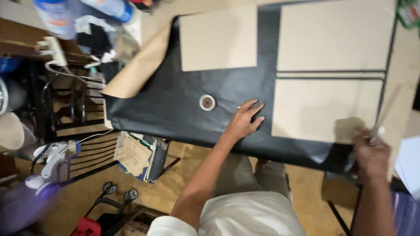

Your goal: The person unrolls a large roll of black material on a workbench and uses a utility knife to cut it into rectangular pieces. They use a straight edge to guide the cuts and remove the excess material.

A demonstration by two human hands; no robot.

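Head view: my two hands on a black sheet laid with cardboard panels.

My left hand [245, 120] lies flat on the black sheet [175, 105], fingers [253, 106] spread wide and holding nothing, beside the lower cardboard panel [315, 107]. My right hand [371, 153] is blurred at that panel's near corner, fingers curled around something thin; what it is, I cannot tell. A small tape roll [207, 102] rests on the sheet, left of my left hand.

Black sheet [183, 105], tan cardboard panels [326, 107]
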